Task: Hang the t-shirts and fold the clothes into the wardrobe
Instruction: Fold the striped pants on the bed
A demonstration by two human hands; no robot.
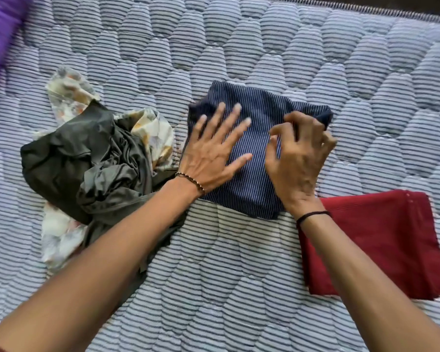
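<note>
1. You are folding. The blue striped cloth [259,102] lies in the middle of the frame on the striped bed cover [239,288]. It is already a small, neat square.
2. Your left hand [214,153] is open. It lies flat on the left half of the blue cloth with the fingers spread and presses it down.
3. Your right hand [300,158] is curled on the right half. Its fingers look like they pinch the cloth near the right edge. The hand is a bit blurry, so this is my best guess.
4. The red cloth [381,240] lies folded flat at the lower right, just beside the blue one. That one looks done.
5. At the left of the frame is a messy heap: a dark grey cloth [81,158] on top of a flowery cloth [69,97]. I think these need folding or hanging next.
6. Next, I think you should smooth the last fold flat. Then put the blue square with the red one.
7. Keep a flat hand on the cloth when you let go, or the fold may pop open.
8. The wardrobe is not in the picture.
</note>
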